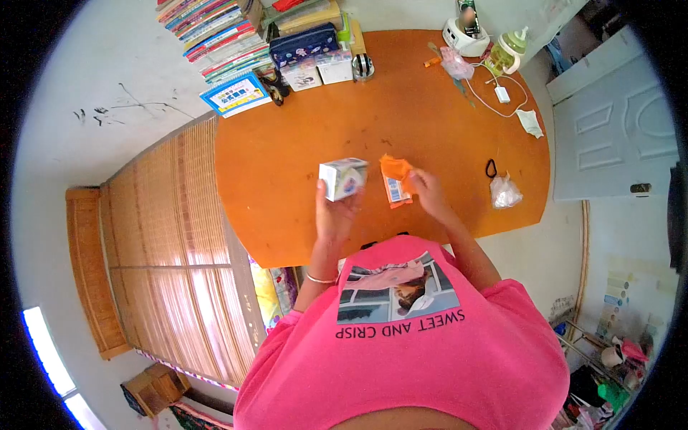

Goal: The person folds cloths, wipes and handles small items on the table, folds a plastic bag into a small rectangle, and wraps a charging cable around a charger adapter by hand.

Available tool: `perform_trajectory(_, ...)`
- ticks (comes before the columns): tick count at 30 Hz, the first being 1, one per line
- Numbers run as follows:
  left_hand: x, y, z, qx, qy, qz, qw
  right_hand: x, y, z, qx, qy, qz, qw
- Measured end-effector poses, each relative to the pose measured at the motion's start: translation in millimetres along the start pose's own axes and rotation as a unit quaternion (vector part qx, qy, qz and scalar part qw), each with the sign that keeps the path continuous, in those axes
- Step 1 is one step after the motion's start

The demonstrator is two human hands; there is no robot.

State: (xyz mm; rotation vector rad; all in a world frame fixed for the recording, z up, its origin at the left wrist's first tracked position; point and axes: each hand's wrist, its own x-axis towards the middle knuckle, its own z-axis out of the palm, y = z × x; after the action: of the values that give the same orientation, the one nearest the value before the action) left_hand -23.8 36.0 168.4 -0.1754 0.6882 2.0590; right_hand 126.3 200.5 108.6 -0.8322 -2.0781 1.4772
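My left hand [338,215], with a band on its wrist, is closed around a small white box [342,179] with a picture on its side. It holds the box over the near middle of the table. Just to the right, my right hand [428,192] is closed on the edge of an orange packet [396,188]. This packet has a white and blue printed panel, and its upper end looks crumpled. A narrow gap separates the box from the packet. Fingertips of both hands are partly hidden or blurred.
Books [228,43], a blue pencil case [304,44] and a desk calendar [235,94] line the table's [287,143] far left edge. At the far right are a green bottle [506,54] and a charger [502,94]. A clear plastic bag [506,192] lies near the right edge.
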Motion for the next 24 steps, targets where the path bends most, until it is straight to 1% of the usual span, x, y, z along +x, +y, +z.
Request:
perform_trajectory(1, 10, 5, -20, 0.000, 0.000, -0.001, 1.000, 1, 4, -7, 0.000, 0.000, 0.001, 1.000)
perform_trajectory(2, 22, 8, -46, 0.191, 0.042, 0.065, 0.978, 2, 6, -12, -0.103, 0.019, 0.043, 0.994)
perform_trajectory(3, 34, 7, -69, 0.374, 0.080, 0.129, 0.915, 4, 7, -15, -0.204, 0.038, 0.084, 0.975)
perform_trajectory(4, 39, 3, -85, 0.374, 0.078, 0.130, 0.915, 5, -2, -8, -0.204, 0.040, 0.083, 0.975)
perform_trajectory(5, 40, -2, -102, 0.527, 0.119, 0.195, 0.819, 4, -20, 5, -0.137, -0.003, 0.132, 0.982)
perform_trajectory(6, 44, -8, -122, 0.659, 0.155, 0.254, 0.691, -1, 18, 20, -0.287, -0.055, 0.051, 0.955)
perform_trajectory(7, 57, -19, -162, 0.701, 0.143, 0.268, 0.645, -6, 56, 35, -0.428, -0.081, -0.041, 0.899)
perform_trajectory(8, 50, -20, -160, 0.701, 0.143, 0.271, 0.643, -10, 51, 42, -0.427, -0.080, -0.044, 0.900)
perform_trajectory(10, 34, -26, -150, 0.733, 0.145, 0.213, 0.630, -15, 36, 60, -0.498, -0.105, 0.015, 0.860)
perform_trajectory(11, 33, -25, -155, 0.802, 0.126, 0.236, 0.535, -10, 50, 62, -0.507, -0.074, -0.022, 0.859)
perform_trajectory(12, 32, -25, -151, 0.802, 0.127, 0.237, 0.533, -4, 55, 61, -0.505, -0.073, -0.024, 0.860)
perform_trajectory(14, 28, -27, -137, 0.854, 0.097, 0.305, 0.411, 11, 61, 57, -0.495, -0.048, -0.059, 0.866)
perform_trajectory(15, 34, -29, -141, 0.853, 0.100, 0.306, 0.411, 27, 61, 56, -0.495, -0.050, -0.061, 0.866)
perform_trajectory(16, 44, -30, -146, 0.835, 0.052, 0.279, 0.472, 45, 54, 52, -0.376, -0.145, 0.083, 0.911)
perform_trajectory(17, 54, -34, -150, 0.809, 0.004, 0.250, 0.531, 46, 48, 51, -0.307, -0.194, 0.151, 0.919)
perform_trajectory(18, 55, -35, -133, 0.809, 0.004, 0.249, 0.533, 48, 38, 49, -0.243, -0.234, 0.225, 0.914)
perform_trajectory(19, 51, -35, -101, 0.619, 0.018, 0.095, 0.779, 37, 8, 51, -0.148, -0.228, 0.138, 0.952)
perform_trajectory(20, 53, -35, -80, 0.355, 0.029, -0.071, 0.932, 25, -6, 57, -0.097, -0.229, 0.064, 0.966)
perform_trajectory(21, 66, -39, -85, 0.221, -0.038, -0.156, 0.962, 13, -19, 63, -0.045, -0.235, -0.010, 0.971)
perform_trajectory(22, 64, -36, -76, 0.220, -0.039, -0.155, 0.962, 1, -24, 70, -0.039, -0.252, -0.070, 0.965)
perform_trajectory(23, 56, -28, -56, 0.178, -0.059, -0.143, 0.972, -8, -38, 73, -0.040, -0.253, -0.070, 0.964)
perform_trajectory(24, 45, -20, -37, 0.135, -0.077, -0.130, 0.979, -19, -60, 72, -0.180, -0.161, -0.161, 0.957)
